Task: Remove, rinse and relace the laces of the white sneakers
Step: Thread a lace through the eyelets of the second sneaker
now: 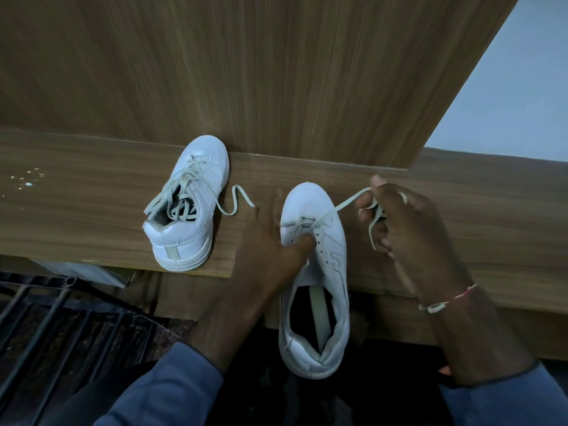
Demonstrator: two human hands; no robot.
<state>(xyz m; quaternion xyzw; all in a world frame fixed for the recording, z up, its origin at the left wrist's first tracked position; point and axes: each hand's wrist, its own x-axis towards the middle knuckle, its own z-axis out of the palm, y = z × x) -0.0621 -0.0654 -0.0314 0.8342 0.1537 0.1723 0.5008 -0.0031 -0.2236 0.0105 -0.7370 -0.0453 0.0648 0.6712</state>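
Two white sneakers are on a wooden ledge (92, 210). The left sneaker (190, 207) stands laced, with loose lace ends piled inside it and one end trailing off to its right. The right sneaker (319, 272) points away from me, its heel hanging past the ledge's front edge; only its lowest eyelets near the toe are threaded. My left hand (270, 250) holds this sneaker at the tongue, thumb pressed on the eyelet row. My right hand (405, 229) pinches the grey-white lace (350, 201), pulled taut up and to the right from the eyelets, its free end dangling under my fingers.
A tall wooden panel (246, 72) rises right behind the ledge, with a pale wall (516, 103) at the upper right. White crumbs (29, 179) dot the ledge's left end. Dark metal bars (61, 318) lie below the ledge at lower left.
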